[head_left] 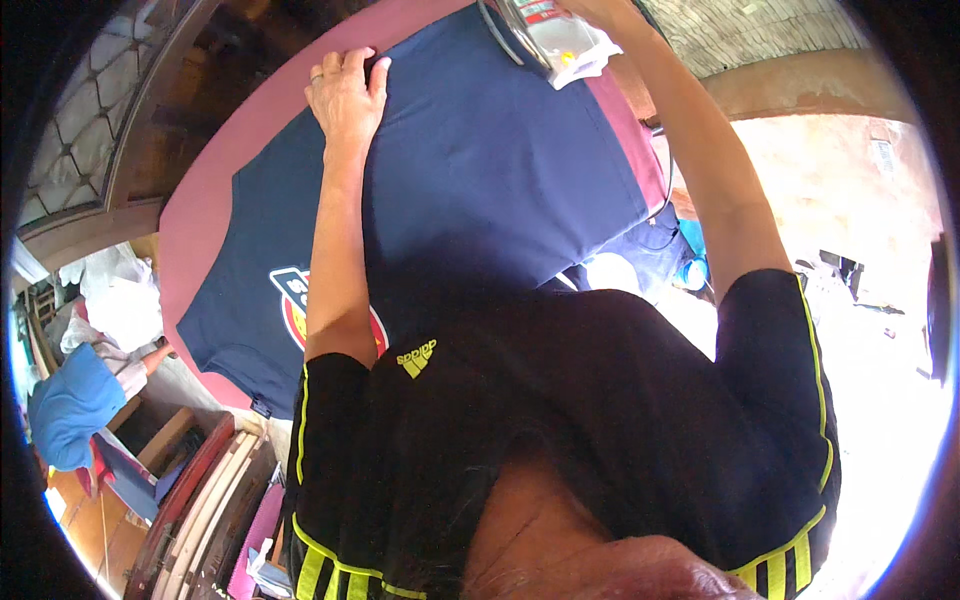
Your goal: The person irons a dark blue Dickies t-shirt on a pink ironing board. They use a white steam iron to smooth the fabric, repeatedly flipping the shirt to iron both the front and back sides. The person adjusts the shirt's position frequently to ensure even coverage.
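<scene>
A navy T-shirt (480,140) with a coloured print lies spread on a maroon padded ironing board (205,200). My left hand (345,95), with a ring on one finger, rests at the shirt's far left edge, fingers apart and thumb out. At the far right of the shirt is an iron (545,40) with a clear, whitish body, partly cut off by the top edge. My right hand (598,10) is at the iron, closed on its upper part; most of the fingers are out of view.
A dark cord (668,170) hangs by the board's right side. More dark blue cloth (645,245) lies beyond my right side. At left are white plastic bags (120,290), a blue cloth (75,405) and stacked wooden boards (195,500). A wooden-framed window (85,110) stands at the far left.
</scene>
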`<state>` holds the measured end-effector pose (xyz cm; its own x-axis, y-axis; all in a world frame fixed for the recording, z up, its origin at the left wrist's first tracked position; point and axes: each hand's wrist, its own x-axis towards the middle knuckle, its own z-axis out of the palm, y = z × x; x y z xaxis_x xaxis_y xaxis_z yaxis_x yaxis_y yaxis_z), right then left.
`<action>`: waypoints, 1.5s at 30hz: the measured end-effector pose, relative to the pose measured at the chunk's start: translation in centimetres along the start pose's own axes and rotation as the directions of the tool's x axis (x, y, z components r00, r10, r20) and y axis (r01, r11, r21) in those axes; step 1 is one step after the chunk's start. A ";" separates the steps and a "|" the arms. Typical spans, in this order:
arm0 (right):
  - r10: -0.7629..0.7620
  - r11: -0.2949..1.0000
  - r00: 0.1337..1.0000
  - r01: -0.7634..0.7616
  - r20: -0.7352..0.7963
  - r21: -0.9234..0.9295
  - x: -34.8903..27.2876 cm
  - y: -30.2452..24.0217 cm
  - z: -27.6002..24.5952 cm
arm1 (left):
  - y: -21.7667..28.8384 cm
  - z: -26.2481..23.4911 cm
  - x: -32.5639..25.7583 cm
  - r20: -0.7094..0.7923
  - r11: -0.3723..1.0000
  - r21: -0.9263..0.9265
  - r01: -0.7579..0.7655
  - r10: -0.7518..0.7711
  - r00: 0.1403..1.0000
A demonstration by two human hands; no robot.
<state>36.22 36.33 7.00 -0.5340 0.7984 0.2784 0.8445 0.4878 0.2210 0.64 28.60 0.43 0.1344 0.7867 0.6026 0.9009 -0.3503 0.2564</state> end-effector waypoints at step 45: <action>-0.097 0.559 0.975 -0.111 0.198 0.822 -2.7 -23.8 -12.1 | -14.2 -12.1 -5.2 0.329 0.990 -0.072 0.119 -0.089 0.940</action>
<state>17.04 18.34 12.27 -0.5948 0.8012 0.0655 0.5646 0.4743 -0.6754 -17.89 23.35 2.86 0.1822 0.9380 0.2949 0.8786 -0.2900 0.3795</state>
